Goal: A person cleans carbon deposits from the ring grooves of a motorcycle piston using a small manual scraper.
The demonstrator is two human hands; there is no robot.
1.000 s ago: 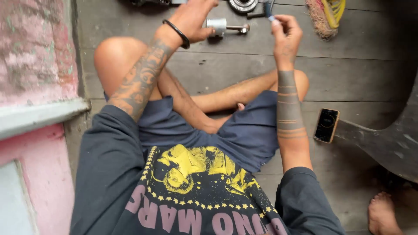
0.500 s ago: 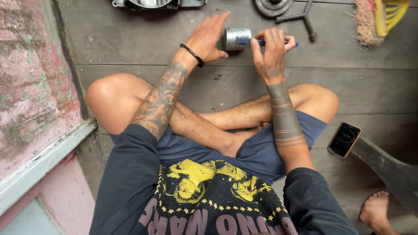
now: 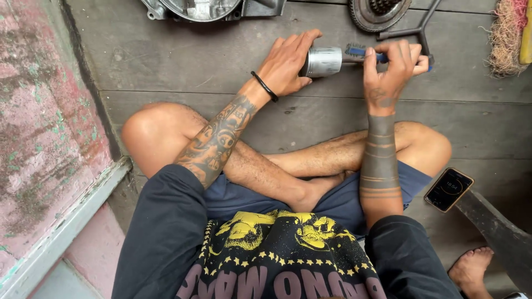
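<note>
I sit cross-legged on a grey wooden floor. My left hand [image 3: 288, 61] wraps around a short silver metal cylinder [image 3: 324, 61], held on its side just above the boards. My right hand [image 3: 390, 69] grips a blue-handled tool [image 3: 363, 52] whose tip points into the cylinder's right end. Both hands are a little in front of my knees. A black band circles my left wrist.
A grey metal engine casing [image 3: 210, 8] lies at the top edge. A round toothed gear [image 3: 377, 12] and a dark T-shaped wrench [image 3: 418, 27] lie top right, beside a straw broom [image 3: 507, 36]. A phone [image 3: 449, 189] rests by my right knee. Another person's bare foot [image 3: 471, 268] shows bottom right.
My hands moved from apart to together: the cylinder went from the floor into my left hand, and my right hand brought the blue tool to its end.
</note>
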